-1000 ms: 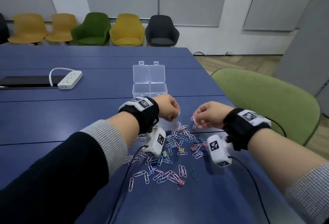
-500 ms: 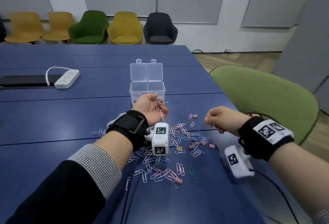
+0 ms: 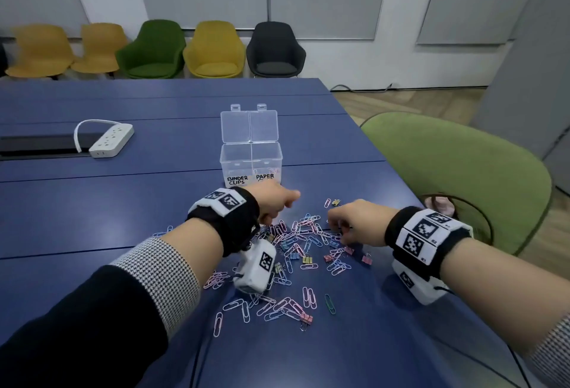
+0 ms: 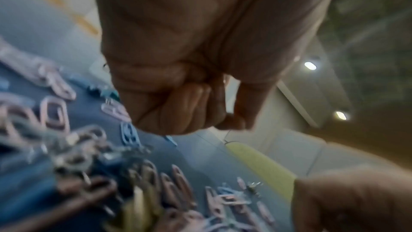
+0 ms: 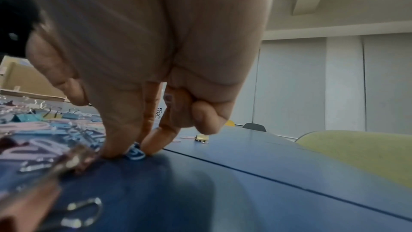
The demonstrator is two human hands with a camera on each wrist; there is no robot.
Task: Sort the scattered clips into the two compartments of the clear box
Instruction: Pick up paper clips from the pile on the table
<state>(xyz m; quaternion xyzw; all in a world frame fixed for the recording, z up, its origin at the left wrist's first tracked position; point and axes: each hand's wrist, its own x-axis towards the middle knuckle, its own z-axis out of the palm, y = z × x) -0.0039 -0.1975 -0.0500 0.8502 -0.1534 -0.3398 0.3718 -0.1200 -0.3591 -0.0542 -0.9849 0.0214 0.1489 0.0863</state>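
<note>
The right hand (image 3: 354, 222) pinches a small blue paper clip (image 5: 135, 153) against the dark blue worktop (image 3: 92, 202); the left hand (image 3: 274, 202) hovers curled, seemingly empty, near the clear lidded plastic box (image 3: 251, 160).

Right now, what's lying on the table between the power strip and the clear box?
Nothing. In the head view the blue table is bare between the power strip and the clear box; only the table's seams cross that stretch.

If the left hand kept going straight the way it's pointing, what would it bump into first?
Most likely the clear box. The left hand points away from the person, just short of the box's labelled front wall, with nothing visible in between. Depth is hard to judge, so it might slip past the right side.
</note>
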